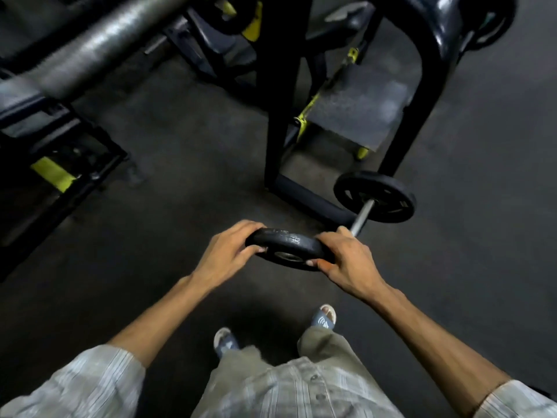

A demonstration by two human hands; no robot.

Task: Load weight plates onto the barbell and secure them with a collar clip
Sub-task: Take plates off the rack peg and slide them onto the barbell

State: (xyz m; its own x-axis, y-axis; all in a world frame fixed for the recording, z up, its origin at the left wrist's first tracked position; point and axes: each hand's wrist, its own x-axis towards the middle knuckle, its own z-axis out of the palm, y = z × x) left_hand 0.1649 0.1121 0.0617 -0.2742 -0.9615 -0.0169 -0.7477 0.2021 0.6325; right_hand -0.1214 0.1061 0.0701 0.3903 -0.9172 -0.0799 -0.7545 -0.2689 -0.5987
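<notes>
Sandalled feet (324,317) on dark floor (168,182). Above them, left hand (224,254) and right hand (346,260) both clamped on a small black weight plate (286,247) — held flat, mid-air. Just beyond, barbell (363,217) already carrying a larger plate (375,196) — beside the black rack frame (283,116).

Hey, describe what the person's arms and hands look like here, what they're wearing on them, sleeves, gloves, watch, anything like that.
Both hands are bare: the left hand and right hand wear no gloves, and no rings, watch or wristband can be seen. The forearms are uncovered up to about the elbows. There the pale grey, finely striped shirt sleeves begin, the left sleeve and the right sleeve, both loose and rolled or cut short.
</notes>
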